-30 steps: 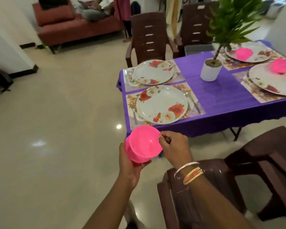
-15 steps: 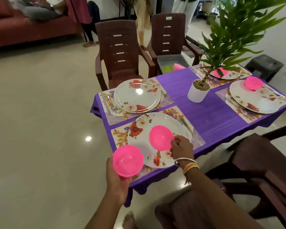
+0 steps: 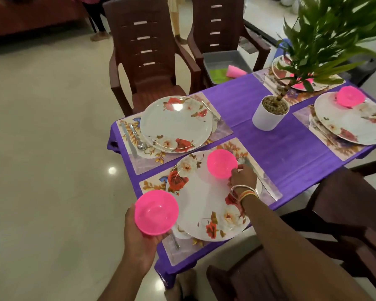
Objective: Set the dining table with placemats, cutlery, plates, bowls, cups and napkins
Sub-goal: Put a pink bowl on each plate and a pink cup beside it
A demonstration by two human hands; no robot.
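Observation:
My left hand grips a pink bowl from below, just off the table's near left corner. My right hand pinches the rim of a second pink bowl at the far edge of the near floral plate, which lies on a floral placemat. Whether this bowl touches the plate I cannot tell. A second floral plate sits on the placemat beyond, with a knife and spoon at its left. At the far right lie two more plates, one bearing a pink bowl.
A white pot with a green plant stands mid-table on the purple cloth. Brown plastic chairs stand at the far side and at my right. One far chair carries a grey tray with green and pink items.
I split the stacked pink bowls: my right hand carried one forward over the near plate while my left kept the other. The view moved closer to the table.

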